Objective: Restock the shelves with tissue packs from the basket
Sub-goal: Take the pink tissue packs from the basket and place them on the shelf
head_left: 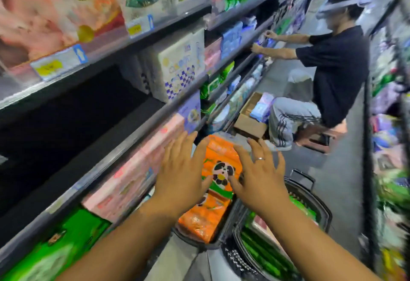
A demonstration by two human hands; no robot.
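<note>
- Head view: the left hand [179, 174] and the right hand [259, 178] are both spread flat with straight fingers, apart from each other, one on each side of an orange tissue pack [221, 154]
- The thumbs lie on the front of the pack; neither hand has curled round it, and motion blur hides whether the palms press its sides
- The pack stands on end in a dark basket [319, 209] beside the shelves [124, 145], with green packs [266, 254] lower in the basket
- The step in hand looks like taking hold of the orange pack to lift it out
- The next move likely calls for squeezing the pack between both palms, raising it above the rim and swinging it left to the dark empty bay [66, 136] above the pink packs [133, 174]
</note>
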